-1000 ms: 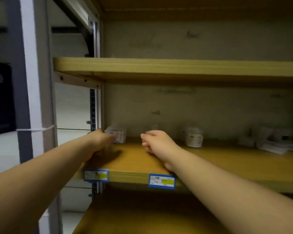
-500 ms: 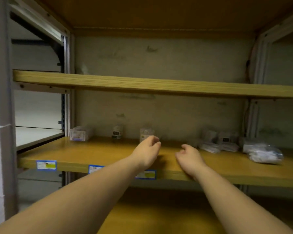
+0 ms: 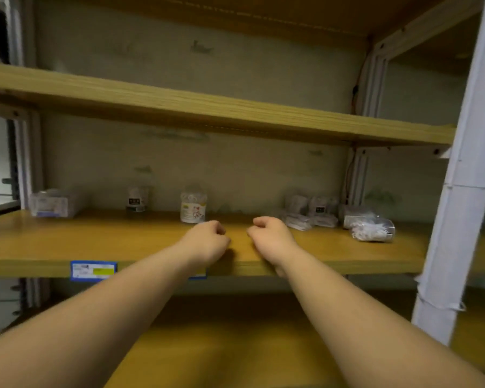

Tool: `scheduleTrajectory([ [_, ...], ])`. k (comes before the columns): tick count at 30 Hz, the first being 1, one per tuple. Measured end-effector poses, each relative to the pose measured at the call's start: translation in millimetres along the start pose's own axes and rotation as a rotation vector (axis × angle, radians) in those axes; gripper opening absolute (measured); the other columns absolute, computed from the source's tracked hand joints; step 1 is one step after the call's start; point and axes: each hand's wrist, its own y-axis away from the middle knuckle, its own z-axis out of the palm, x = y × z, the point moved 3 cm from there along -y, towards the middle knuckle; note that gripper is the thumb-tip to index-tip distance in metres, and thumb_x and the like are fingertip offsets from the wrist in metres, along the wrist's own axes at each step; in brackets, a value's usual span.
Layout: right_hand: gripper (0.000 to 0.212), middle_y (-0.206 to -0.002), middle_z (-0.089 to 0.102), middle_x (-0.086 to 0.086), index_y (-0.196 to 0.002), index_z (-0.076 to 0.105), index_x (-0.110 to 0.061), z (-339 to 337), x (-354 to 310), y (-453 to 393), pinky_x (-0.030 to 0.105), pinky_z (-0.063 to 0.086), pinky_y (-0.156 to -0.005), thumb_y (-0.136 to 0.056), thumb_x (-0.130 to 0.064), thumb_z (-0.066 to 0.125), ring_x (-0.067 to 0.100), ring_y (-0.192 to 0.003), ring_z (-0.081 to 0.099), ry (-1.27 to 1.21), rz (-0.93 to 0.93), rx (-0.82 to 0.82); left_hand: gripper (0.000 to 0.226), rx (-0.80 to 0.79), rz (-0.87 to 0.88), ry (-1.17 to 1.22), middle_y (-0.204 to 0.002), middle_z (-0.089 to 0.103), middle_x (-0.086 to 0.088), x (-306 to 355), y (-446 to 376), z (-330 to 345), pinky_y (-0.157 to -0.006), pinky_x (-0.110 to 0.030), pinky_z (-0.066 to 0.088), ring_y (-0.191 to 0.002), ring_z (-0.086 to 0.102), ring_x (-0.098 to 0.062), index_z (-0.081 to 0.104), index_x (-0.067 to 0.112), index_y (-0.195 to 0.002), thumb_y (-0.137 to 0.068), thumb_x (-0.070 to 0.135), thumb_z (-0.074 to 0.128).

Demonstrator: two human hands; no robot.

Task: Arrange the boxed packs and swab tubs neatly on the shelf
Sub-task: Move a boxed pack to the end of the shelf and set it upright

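Both hands are held low over the front of the wooden shelf (image 3: 333, 247), near each other but apart. The fingers of the left hand (image 3: 205, 243) and the right hand (image 3: 272, 236) are curled together loosely, and nothing is gripped. At the back, a boxed pack (image 3: 52, 203) is set at the left, 2 tubs (image 3: 137, 200) (image 3: 193, 204) stand in the middle, and blurred packs (image 3: 311, 212) and a bag (image 3: 373, 229) are bunched at the right.

Wooden shelf (image 3: 333, 250), boxed pack (image 3: 52, 203) far left, two tubs (image 3: 193, 207) mid-back, packs (image 3: 319, 215) and bag (image 3: 373, 229) right
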Motion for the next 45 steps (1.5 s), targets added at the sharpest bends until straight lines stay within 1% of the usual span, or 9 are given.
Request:
scheduleTrajectory([
  [3, 0.043, -0.104, 0.067, 0.008, -0.135, 0.055, -0.012, -28, 15, -14, 0.038, 0.053, -0.084, -0.093, -0.020, 0.056, 0.025, -0.090, 0.062, -0.074, 0.092, 0.000, 0.033, -0.110, -0.056, 0.052, -0.117, 0.061, -0.004, 15, -14, 4, -0.104, -0.042, 0.046, -0.105, 0.059, -0.023, 0.059, 0.021, -0.129, -0.098, 0.030, 0.051],
  [5, 0.031, -0.105, 0.069, 0.015, -0.119, 0.060, -0.007, -61, 30, -28, 0.035, 0.051, -0.073, -0.091, -0.020, 0.055, 0.031, -0.089, 0.065, 0.052, 0.137, 0.077, 0.034, -0.150, -0.061, 0.063, -0.117, 0.061, -0.004, 35, -31, 21, -0.104, -0.043, 0.046, -0.104, 0.059, -0.022, 0.058, 0.021, -0.131, -0.099, 0.028, 0.051],
  [7, 0.025, -0.109, 0.068, 0.020, -0.106, 0.063, -0.007, -95, 48, -46, 0.038, 0.052, -0.078, -0.090, -0.025, 0.058, 0.036, -0.096, 0.064, 0.228, 0.150, 0.172, 0.037, -0.150, -0.036, 0.025, -0.125, 0.061, -0.006, 58, -60, 49, -0.103, -0.042, 0.046, -0.108, 0.059, -0.024, 0.057, 0.018, -0.134, -0.098, 0.027, 0.050],
  [13, 0.072, -0.123, 0.067, 0.014, -0.124, 0.066, -0.007, -129, 69, -105, 0.039, 0.052, -0.095, -0.081, -0.065, 0.066, 0.035, -0.110, 0.063, 0.454, 0.051, -0.038, 0.038, -0.021, 0.049, -0.107, -0.145, 0.053, -0.017, 119, -115, 113, -0.100, -0.027, 0.038, -0.131, 0.051, -0.030, 0.056, 0.006, -0.136, -0.104, 0.018, 0.041],
  [16, 0.075, -0.127, 0.066, 0.014, -0.125, 0.065, -0.012, -129, 79, -128, 0.032, 0.049, -0.084, -0.084, -0.073, 0.055, 0.033, -0.113, 0.063, 0.633, -0.018, -0.082, 0.034, 0.022, 0.031, -0.106, -0.140, 0.058, -0.014, 116, -136, 125, -0.092, -0.026, 0.040, -0.125, 0.055, -0.029, 0.061, 0.012, -0.129, -0.102, 0.024, 0.045],
  [21, 0.055, -0.125, 0.065, 0.010, -0.122, 0.062, -0.019, -124, 85, -136, 0.034, 0.046, -0.079, -0.090, -0.063, 0.054, 0.033, -0.113, 0.062, 0.663, -0.101, -0.098, 0.031, 0.124, -0.031, 0.074, -0.122, 0.065, -0.001, 102, -145, 125, -0.086, -0.024, 0.041, -0.106, 0.060, -0.019, 0.065, 0.018, -0.126, -0.103, 0.030, 0.049],
  [24, 0.040, -0.123, 0.062, 0.009, -0.124, 0.052, -0.023, -128, 83, -135, 0.036, 0.052, -0.087, -0.088, -0.035, 0.065, 0.033, -0.110, 0.062, 0.523, -0.215, -0.039, 0.022, 0.161, -0.039, 0.260, -0.111, 0.072, -0.004, 99, -141, 121, -0.082, -0.030, 0.052, -0.089, 0.065, -0.019, 0.068, 0.023, -0.118, -0.102, 0.027, 0.054],
  [27, 0.038, -0.130, 0.055, 0.010, -0.129, 0.051, -0.019, -130, 79, -132, 0.035, 0.049, -0.093, -0.091, -0.016, 0.059, 0.032, -0.117, 0.057, 0.478, -0.278, 0.041, 0.023, 0.158, -0.041, 0.257, -0.108, 0.072, 0.000, 94, -144, 119, -0.091, -0.033, 0.055, -0.096, 0.067, -0.018, 0.067, 0.023, -0.121, -0.099, 0.025, 0.059],
  [45, 0.025, -0.110, 0.067, 0.015, -0.112, 0.065, -0.009, -133, 86, -128, 0.037, 0.053, -0.081, -0.090, -0.019, 0.063, 0.036, -0.100, 0.063, 0.358, -0.139, -0.013, 0.015, 0.230, -0.101, 0.256, -0.094, 0.072, -0.004, 101, -128, 116, -0.067, -0.023, 0.054, -0.081, 0.067, -0.015, 0.072, 0.018, -0.105, -0.091, 0.024, 0.071],
])
